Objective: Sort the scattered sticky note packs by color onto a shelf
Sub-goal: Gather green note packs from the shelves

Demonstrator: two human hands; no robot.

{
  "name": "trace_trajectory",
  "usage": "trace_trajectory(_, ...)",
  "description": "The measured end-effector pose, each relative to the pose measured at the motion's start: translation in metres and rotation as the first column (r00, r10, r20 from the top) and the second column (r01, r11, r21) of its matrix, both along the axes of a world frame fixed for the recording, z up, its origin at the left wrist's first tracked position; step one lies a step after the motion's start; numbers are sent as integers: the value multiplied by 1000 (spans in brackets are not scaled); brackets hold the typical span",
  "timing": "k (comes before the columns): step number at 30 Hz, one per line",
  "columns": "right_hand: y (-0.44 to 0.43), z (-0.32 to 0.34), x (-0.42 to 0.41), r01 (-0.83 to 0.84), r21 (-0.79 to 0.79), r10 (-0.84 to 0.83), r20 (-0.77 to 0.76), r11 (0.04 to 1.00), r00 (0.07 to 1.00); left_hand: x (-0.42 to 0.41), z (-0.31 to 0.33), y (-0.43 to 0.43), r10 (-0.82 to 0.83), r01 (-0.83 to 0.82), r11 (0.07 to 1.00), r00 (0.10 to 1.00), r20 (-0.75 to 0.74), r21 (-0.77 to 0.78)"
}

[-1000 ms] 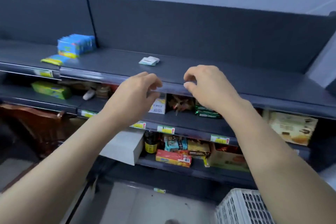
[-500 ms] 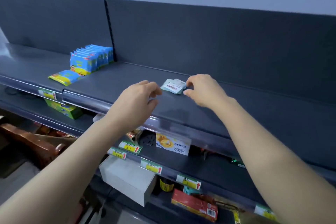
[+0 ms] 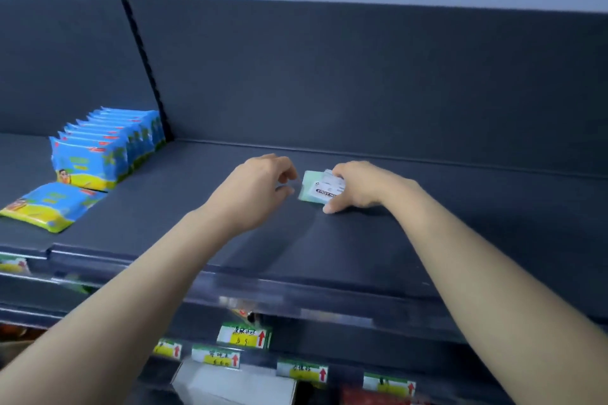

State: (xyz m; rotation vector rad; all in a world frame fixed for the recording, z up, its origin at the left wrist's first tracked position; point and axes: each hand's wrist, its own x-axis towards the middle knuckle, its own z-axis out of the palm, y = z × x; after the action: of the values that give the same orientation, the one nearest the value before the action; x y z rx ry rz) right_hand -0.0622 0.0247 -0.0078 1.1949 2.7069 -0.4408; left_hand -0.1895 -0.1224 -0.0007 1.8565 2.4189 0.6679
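A pale green sticky note pack (image 3: pixel 316 191) with a white label lies on the dark grey top shelf (image 3: pixel 329 240), near the middle. My right hand (image 3: pixel 358 189) grips it from the right side, thumb at its near edge and fingers over its far edge. To the left of the pack, a short gap away, hovers my left hand (image 3: pixel 260 189) with its fingers loosely curled and nothing visible in it.
A row of blue and yellow snack packets (image 3: pixel 105 148) stands at the shelf's left end, with one more packet (image 3: pixel 49 205) lying flat in front. Lower shelves carry price tags (image 3: pixel 245 335) and boxed goods. The grey back panel (image 3: pixel 362 82) rises behind.
Both hands have moved forward over the top shelf. My right hand has closed on the green pack, which it only neared before. The view has come closer to the shelf.
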Motion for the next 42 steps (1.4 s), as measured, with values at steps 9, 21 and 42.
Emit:
trace_trajectory(9,-1,9,-8,129,83,-120,-110,988,987,-32,-17,58,-168,175,972,984,55,-157)
trace_trajectory(21,6,4,34,412,-2,-359,-498,911,790,-41,-23,102,-338,328,864,940,41,-383)
trace_trajectory(42,-157,27,331,883,87,-541,-761,461,358,251,16,44,-852,831,517,476,220,205)
